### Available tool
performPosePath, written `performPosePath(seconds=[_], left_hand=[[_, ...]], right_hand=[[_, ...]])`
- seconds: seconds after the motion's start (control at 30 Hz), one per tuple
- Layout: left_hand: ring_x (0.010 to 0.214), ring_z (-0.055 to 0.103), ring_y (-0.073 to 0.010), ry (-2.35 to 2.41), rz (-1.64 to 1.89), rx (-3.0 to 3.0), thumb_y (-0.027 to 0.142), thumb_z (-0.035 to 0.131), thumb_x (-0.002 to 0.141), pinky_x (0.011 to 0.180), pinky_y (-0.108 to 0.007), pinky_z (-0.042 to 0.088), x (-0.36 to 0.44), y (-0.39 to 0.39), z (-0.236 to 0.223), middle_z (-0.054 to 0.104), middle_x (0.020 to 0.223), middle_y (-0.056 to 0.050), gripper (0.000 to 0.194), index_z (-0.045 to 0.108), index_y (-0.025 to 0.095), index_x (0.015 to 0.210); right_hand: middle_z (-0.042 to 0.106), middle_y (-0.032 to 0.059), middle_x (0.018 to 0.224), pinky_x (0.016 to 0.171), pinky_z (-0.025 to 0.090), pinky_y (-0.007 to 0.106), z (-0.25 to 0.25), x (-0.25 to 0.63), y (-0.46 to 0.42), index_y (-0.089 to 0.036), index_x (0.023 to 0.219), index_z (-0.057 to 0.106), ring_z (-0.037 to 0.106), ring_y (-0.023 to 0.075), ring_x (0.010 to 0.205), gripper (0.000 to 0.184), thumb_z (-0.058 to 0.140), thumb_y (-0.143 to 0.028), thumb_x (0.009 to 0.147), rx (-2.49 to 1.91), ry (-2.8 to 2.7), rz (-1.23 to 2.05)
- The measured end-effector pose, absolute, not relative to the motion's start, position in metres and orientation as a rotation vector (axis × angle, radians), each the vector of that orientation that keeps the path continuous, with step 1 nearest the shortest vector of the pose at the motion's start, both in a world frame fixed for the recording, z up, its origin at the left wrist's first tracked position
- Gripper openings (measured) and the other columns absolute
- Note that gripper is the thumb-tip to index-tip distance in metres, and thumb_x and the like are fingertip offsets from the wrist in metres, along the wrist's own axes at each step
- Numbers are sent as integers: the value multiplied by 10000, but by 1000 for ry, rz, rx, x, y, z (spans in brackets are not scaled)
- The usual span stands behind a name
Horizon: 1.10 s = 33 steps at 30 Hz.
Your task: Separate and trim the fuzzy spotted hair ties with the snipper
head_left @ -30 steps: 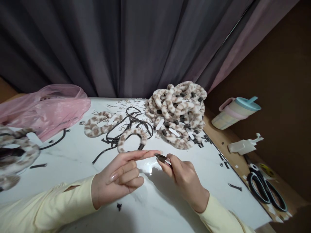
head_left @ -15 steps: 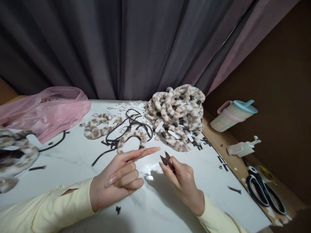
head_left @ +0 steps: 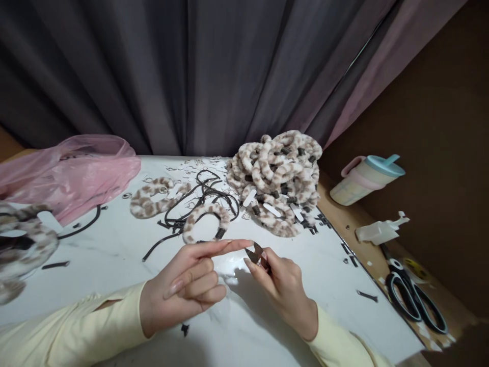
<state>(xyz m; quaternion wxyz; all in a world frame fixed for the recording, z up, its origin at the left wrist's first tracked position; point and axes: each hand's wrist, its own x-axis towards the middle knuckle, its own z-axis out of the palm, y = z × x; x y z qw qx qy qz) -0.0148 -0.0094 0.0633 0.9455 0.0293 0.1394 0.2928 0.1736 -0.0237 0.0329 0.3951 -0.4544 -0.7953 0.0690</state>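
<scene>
My left hand (head_left: 185, 288) stretches its index finger to the right, the thumb lying along it and the other fingers curled into the palm. Nothing shows in that hand. My right hand (head_left: 286, 288) grips a small pair of dark, pointed snips (head_left: 259, 256), its blades parted. The left fingertip is at the blade tips; whether they touch I cannot tell. Just behind the left hand lies a fluffy brown-and-white ring (head_left: 191, 224) with a black wrapped part. Tangled black cord (head_left: 208, 196) lies beyond it.
A heap of fluffy rings (head_left: 273, 173) with white tags stands at the back right. To the left are a pink plastic bag (head_left: 76, 173) and more fluffy rings (head_left: 38, 250). Scissors (head_left: 414, 298), a white bottle (head_left: 376, 232) and a cup (head_left: 367, 181) sit along the right edge.
My right hand has moved slightly left, bringing the snips' blades up to the left fingertip. The left hand keeps its shape and has hardly moved.
</scene>
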Motion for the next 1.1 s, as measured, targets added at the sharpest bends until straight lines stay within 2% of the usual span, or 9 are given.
performPosePath(seconds=[0.3, 0.4, 0.5, 0.63, 0.7, 0.77, 0.87, 0.97, 1.1], left_hand=[[297, 33, -46, 441, 640, 78, 111, 237, 960, 383, -173, 176, -13, -9, 64, 118, 260, 116, 457, 685, 26, 983], [300, 35, -43, 502, 659, 161, 134, 337, 949, 383, -172, 177, -11, -9, 66, 158, 250, 113, 390, 694, 87, 799], [294, 53, -39, 529, 626, 282, 131, 451, 905, 389, -172, 179, -11, -10, 68, 184, 242, 109, 373, 584, 138, 556], [298, 54, -37, 724, 597, 559, 276, 508, 891, 409, -188, 181, -16, -7, 68, 179, 249, 111, 427, 484, 167, 479], [315, 115, -48, 915, 639, 854, 346, 529, 872, 428, -209, 200, -22, -4, 63, 226, 293, 95, 437, 484, 175, 473], [377, 279, -83, 1060, 747, 1316, 338, 589, 831, 468, -232, 250, -31, -1, 54, 368, 387, 48, 350, 555, 178, 522], [668, 524, -190, 957, 762, 2085, 253, 601, 824, 640, -294, 355, -45, 3, 40, 627, 690, -79, 127, 680, 190, 748], [883, 562, -257, 725, 550, 2488, 180, 484, 884, 762, -372, 376, -59, 4, 35, 667, 977, -159, 223, 676, 201, 996], [781, 580, -261, 575, 488, 2556, 133, 453, 877, 711, -390, 405, -72, -1, 38, 680, 851, -166, 300, 652, 183, 1096]], right_hand=[[327, -88, 446, 380, 242, 196, 35, 183, -16, -211, 631, 381, 299, 65, 357, 369, 381, -396, 951, -1256, -1899, 95], [373, -70, 440, 402, 261, 215, 32, 200, -3, -212, 626, 389, 350, 82, 356, 414, 342, -470, 946, -1446, -1979, 37], [417, -41, 417, 399, 231, 243, 28, 218, 7, -212, 612, 406, 424, 122, 349, 437, 320, -484, 944, -1837, -2265, -97], [470, -6, 417, 397, 165, 254, 24, 234, 7, -198, 636, 449, 527, 172, 380, 366, 371, -370, 949, -2106, -2437, -238], [514, 17, 439, 409, 149, 257, 22, 237, 3, -188, 640, 465, 569, 193, 415, 340, 397, -320, 946, -2134, -2454, -242], [554, 34, 470, 420, 147, 258, 21, 239, 1, -182, 651, 477, 598, 211, 449, 320, 411, -293, 944, -2153, -2480, -237], [568, 31, 483, 420, 157, 260, 23, 245, 0, -182, 707, 491, 610, 226, 467, 293, 411, -332, 946, -2164, -2497, -227], [593, 32, 533, 396, 153, 256, 31, 252, -1, -189, 763, 500, 601, 217, 455, 243, 447, -366, 921, -2193, -2452, -279], [641, 20, 615, 396, 215, 232, 46, 251, -8, -198, 746, 531, 572, 151, 423, 175, 440, -213, 894, -1883, -2389, -291]])
